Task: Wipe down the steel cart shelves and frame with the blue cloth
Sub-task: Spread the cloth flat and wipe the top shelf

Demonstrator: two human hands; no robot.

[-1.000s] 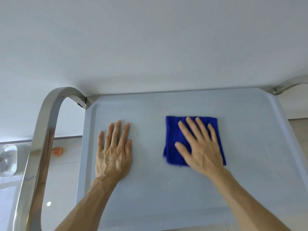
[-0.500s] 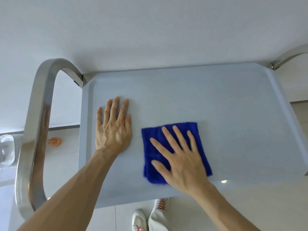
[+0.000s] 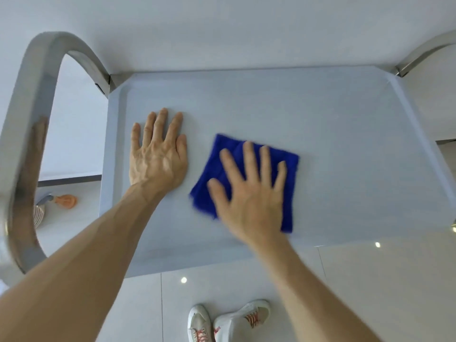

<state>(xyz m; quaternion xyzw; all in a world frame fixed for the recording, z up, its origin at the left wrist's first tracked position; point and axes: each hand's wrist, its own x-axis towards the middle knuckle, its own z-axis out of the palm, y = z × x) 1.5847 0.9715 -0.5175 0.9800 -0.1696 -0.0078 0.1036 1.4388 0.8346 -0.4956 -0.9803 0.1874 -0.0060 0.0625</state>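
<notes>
The steel cart's top shelf (image 3: pixel 333 124) fills the middle of the head view, a flat grey tray with a raised rim. A folded blue cloth (image 3: pixel 217 169) lies on it just right of centre. My right hand (image 3: pixel 249 193) presses flat on the cloth, fingers spread, blurred by motion. My left hand (image 3: pixel 158 156) rests flat on the bare shelf to the left of the cloth, fingers apart, holding nothing. The cart's curved steel handle (image 3: pixel 29 134) loops up at the left; another frame bar (image 3: pixel 424 53) shows at the top right corner.
A white wall stands right behind the cart. Glossy floor tiles show below the shelf's near edge, with my white sneakers (image 3: pixel 229 322). On the floor at left, past the handle, lie an orange object (image 3: pixel 65 201) and a striped item (image 3: pixel 38 215).
My right hand slid the cloth from the far centre toward the near edge, then right and slightly away. The view shifted. My left hand stayed planted on the shelf.
</notes>
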